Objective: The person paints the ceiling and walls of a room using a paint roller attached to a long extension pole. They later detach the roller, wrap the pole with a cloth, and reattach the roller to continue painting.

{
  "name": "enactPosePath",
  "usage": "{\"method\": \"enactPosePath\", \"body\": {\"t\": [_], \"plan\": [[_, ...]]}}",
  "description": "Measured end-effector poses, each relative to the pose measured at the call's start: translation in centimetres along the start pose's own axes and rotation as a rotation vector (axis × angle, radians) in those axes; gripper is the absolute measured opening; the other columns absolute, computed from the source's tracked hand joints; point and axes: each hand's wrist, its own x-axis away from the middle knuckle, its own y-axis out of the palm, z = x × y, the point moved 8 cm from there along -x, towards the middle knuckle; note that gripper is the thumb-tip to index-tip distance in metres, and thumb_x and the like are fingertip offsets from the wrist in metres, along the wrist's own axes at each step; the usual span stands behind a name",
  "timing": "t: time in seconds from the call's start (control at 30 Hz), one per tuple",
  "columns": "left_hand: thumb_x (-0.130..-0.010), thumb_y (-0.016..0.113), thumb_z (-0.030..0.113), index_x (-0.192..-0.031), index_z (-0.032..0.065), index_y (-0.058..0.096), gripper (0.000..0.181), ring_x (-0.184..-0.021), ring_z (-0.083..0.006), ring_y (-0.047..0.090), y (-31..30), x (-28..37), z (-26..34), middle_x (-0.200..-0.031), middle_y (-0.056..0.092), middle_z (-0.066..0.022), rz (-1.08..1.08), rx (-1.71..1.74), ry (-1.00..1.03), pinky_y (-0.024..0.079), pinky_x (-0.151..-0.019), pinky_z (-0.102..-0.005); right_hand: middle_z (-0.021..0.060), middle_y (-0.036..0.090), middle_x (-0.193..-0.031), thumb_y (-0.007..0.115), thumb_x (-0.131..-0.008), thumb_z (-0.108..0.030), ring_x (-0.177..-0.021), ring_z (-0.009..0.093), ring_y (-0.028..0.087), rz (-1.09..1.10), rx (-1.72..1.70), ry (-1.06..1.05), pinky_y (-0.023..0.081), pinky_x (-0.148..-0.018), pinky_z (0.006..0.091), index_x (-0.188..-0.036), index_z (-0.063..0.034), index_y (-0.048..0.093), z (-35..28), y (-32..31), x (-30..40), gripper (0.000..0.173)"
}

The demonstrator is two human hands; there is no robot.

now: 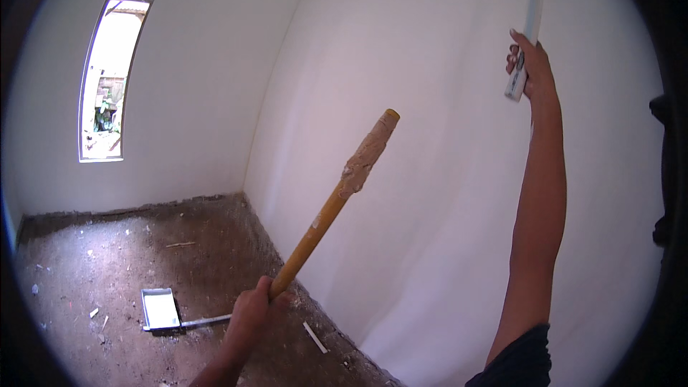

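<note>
My left hand (pixel 252 309) grips a yellow pole (pixel 309 236) low down. The pole slants up to the right, and its upper part is wrapped in a rough, pinkish-brown covering up to a yellow end. My right hand (pixel 529 64), arm raised, is closed around a long whitish tool or strip (pixel 532 8) that bears writing. That strip runs up out of the frame, so its top is hidden. Behind both hands stands a white wall (pixel 430 172); whether the strip touches it I cannot tell.
On the dirty brown floor (pixel 209 258) lies a white paint tray (pixel 160 309), with a pale rod (pixel 207 321) beside it. Scraps and a white strip (pixel 315 337) are scattered about. A narrow window (pixel 113 80) is set in the left wall. Something dark shows at the right rim.
</note>
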Motion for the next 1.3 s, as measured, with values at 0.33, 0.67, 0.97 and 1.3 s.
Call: {"method": "enactPosePath", "body": {"t": [0.33,0.67,0.97,1.3], "plan": [[-0.095,0.065,0.023,-0.109,0.0015,0.057,0.027,-0.068,-0.0271,0.062,-4.3,5.5,-4.1,-0.072,0.060,-0.0143,0.183,0.160,-0.074,0.049,-0.066,-0.0406,-0.0011,0.048,-0.072,0.069,-0.094,-0.033,-0.053,0.009,0.047,0.006,-0.098,0.174,0.040,-0.046,0.0280,-0.106,-0.0125,0.049,7.9,-1.7,20.0,0.031],[-0.108,0.044,0.029,-0.103,0.0045,0.056,0.028,-0.046,-0.0065,0.048,-23.8,22.4,-1.4,-0.067,0.053,0.0002,0.983,-0.030,-0.001,0.040,-0.039,-0.0238,0.0043,0.049,-0.074,0.063,-0.091,-0.010,-0.047,0.012,0.046,-0.214,-0.288,0.463,0.042,-0.043,0.0293,-0.115,-0.0060,0.046,20.7,4.3,45.1,0.030],[-0.105,0.036,0.054,-0.107,0.0057,0.053,0.052,-0.036,-0.0042,0.043,-27.4,33.2,12.4,-0.060,0.049,0.0016,1.255,-0.416,0.140,0.034,-0.034,-0.0161,0.0048,0.054,-0.079,0.063,-0.085,-0.003,-0.048,0.010,0.051,-0.695,-0.422,0.783,0.043,-0.040,0.0254,-0.107,-0.0022,0.051,28.6,13.6,57.0,0.025],[-0.104,0.041,0.055,-0.110,0.0070,0.049,0.049,-0.037,-0.0075,0.050,-29.2,36.6,10.0,-0.060,0.053,-0.0018,1.169,-0.364,0.244,0.039,-0.034,-0.0160,0.0021,0.045,-0.065,0.065,-0.083,-0.009,-0.044,0.011,0.044,-1.182,-0.812,1.520,0.040,-0.036,0.0281,-0.103,-0.0064,0.050,33.9,23.6,73.7,0.026]]}}
